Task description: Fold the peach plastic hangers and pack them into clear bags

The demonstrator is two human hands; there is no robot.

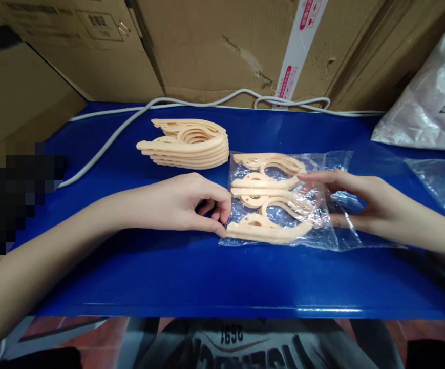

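On the blue worktop (207, 282), cream folding hangers (268, 192) lie in two groups inside a clear plastic bag (327, 237). The left hand (197, 202) has its grip pinched on the bag's left edge; the right hand (355, 197) spans the hangers' curved ends, its grip's firmness impossible to tell. Behind, leftward, sits a neat hanger stack (191, 160)

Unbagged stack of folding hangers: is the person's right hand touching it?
Apart. The head view shows the right hand at the clear plastic bag, with bagged folding hangers lying between it and the unbagged stack.
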